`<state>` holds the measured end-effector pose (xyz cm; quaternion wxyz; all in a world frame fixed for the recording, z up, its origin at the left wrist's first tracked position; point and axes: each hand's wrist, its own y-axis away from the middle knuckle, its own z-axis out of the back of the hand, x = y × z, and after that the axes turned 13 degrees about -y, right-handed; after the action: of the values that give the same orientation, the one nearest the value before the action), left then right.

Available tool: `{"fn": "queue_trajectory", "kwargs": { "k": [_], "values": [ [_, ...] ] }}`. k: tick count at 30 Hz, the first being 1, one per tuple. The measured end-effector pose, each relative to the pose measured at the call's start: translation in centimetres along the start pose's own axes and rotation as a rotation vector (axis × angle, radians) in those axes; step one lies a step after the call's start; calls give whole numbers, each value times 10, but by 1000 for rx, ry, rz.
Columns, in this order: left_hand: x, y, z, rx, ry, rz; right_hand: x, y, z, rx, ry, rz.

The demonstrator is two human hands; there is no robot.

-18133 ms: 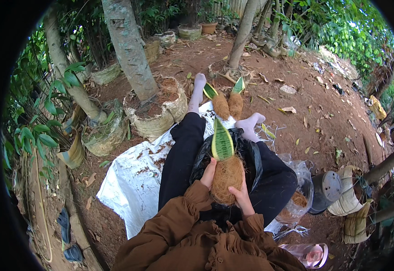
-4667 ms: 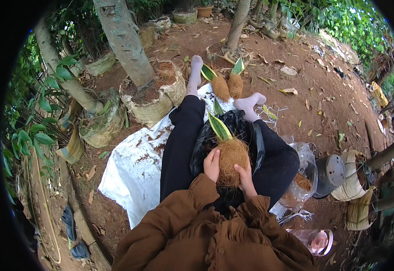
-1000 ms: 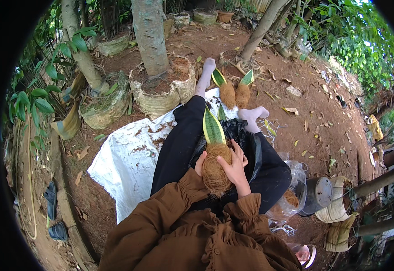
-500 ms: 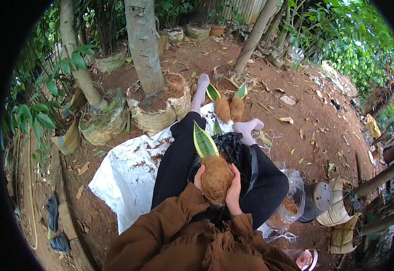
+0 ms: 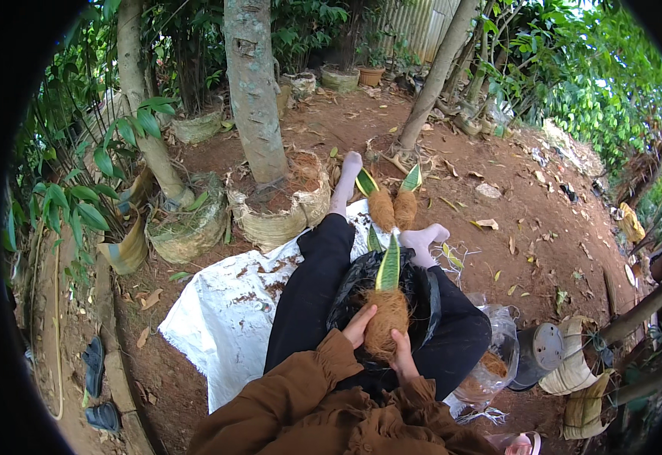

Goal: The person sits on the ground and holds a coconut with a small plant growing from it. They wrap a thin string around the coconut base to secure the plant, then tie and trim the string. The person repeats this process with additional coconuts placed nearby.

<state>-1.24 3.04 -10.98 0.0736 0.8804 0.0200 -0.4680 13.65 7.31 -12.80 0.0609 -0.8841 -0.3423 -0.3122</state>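
Between my legs I hold a snake plant cutting, its roots wrapped in a ball of brown coconut fibre (image 5: 389,324). The green leaf (image 5: 388,270) with yellow margins points away from me. My left hand (image 5: 358,326) is closed around the ball's left side, and my right hand (image 5: 402,353) grips its lower right. Under the ball, an open black plastic bag (image 5: 427,297) spreads over my lap; its contents are mostly hidden. Another variegated leaf (image 5: 374,240) shows just past the bag. Beyond my feet lie two more fibre-wrapped cuttings, a left one (image 5: 381,210) and a right one (image 5: 406,208).
I sit on a white woven sack (image 5: 221,322) strewn with brown crumbs. At right are a clear plastic bag (image 5: 502,345) holding fibre and a black pot (image 5: 539,349). Trees in sack planters (image 5: 266,224) stand ahead left. Dark sandals (image 5: 94,364) lie at far left.
The fibre ball has turned in my hands, and its leaf now leans slightly right instead of left. Both hands have shifted their grip on it. The whole view has moved a little.
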Motion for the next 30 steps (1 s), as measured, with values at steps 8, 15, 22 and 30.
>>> {"fn": "queue_trajectory", "kwargs": {
  "k": [8, 15, 22, 30],
  "values": [
    [-2, -1, 6, 21, 97, 28, -3, -5, 18, -15, -26, -131],
    [4, 3, 10, 101, 31, 37, 3, 4, 11, -66, -46, -267],
    [5, 1, 13, 65, 202, 144, -6, 7, -3, -14, 13, -113],
    [5, 2, 19, 71, 108, 154, -2, -4, 1, -71, 154, -65]
  ]
}}
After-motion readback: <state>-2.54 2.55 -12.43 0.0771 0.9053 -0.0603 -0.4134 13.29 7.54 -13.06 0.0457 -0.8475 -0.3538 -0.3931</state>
